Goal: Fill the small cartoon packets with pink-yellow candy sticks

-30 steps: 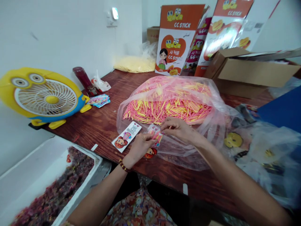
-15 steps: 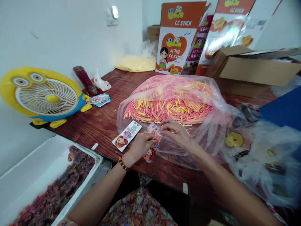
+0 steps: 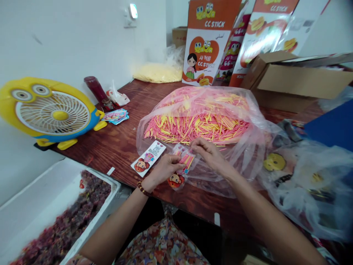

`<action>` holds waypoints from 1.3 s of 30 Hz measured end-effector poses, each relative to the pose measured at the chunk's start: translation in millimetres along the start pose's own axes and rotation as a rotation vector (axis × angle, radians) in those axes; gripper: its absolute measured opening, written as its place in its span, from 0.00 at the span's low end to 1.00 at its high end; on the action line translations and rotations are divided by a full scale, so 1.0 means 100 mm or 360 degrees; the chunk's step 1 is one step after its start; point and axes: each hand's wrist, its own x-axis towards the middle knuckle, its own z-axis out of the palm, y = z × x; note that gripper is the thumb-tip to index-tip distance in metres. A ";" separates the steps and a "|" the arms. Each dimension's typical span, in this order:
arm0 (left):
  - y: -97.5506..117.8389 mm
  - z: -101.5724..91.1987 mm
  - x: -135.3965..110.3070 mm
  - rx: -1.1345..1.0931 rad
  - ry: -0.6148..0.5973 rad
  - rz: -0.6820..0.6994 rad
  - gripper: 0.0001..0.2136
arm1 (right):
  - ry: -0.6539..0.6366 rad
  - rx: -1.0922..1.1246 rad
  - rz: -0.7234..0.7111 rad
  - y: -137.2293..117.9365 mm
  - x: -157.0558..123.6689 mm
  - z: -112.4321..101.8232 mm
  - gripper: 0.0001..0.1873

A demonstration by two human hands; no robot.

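Observation:
My left hand [image 3: 162, 170] pinches a small clear printed packet [image 3: 180, 170] with a cartoon face at its lower end. My right hand [image 3: 207, 152] is closed on several pink and yellow sticks [image 3: 188, 160] that reach into the packet's open top. Both hands hover over the near edge of the brown wooden table [image 3: 116, 147]. Just behind them a large clear plastic bag [image 3: 198, 121] lies open, full of loose pink and yellow sticks. A second flat packet [image 3: 149, 159] lies on the table, left of my left hand.
A yellow cartoon fan [image 3: 51, 114] stands at the left, with a dark red bottle [image 3: 95, 90] and a stack of packets [image 3: 116, 116] behind it. Orange printed cartons [image 3: 209, 40] and a brown cardboard box [image 3: 292, 79] line the back. A white crate [image 3: 52, 217] of dark filled packets sits low left. Crumpled plastic bags [image 3: 306, 180] lie right.
The sticks in my right hand have gone further into the packet, which has tilted and dropped slightly. Both hands stay in about the same place.

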 end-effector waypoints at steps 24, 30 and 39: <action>-0.07 0.05 -0.04 -0.0772 0.0321 -0.0119 0.16 | 0.0107 0.0453 0.0462 0.15 -0.15 0.38 0.17; -0.17 0.03 -0.16 -0.0521 0.0356 -0.0189 0.17 | -0.0045 0.0431 0.0556 0.32 -0.27 0.48 0.18; -0.37 -0.19 -0.34 0.0140 0.0697 -0.0037 0.18 | 0.0058 0.0173 0.0726 0.62 -0.09 0.54 0.21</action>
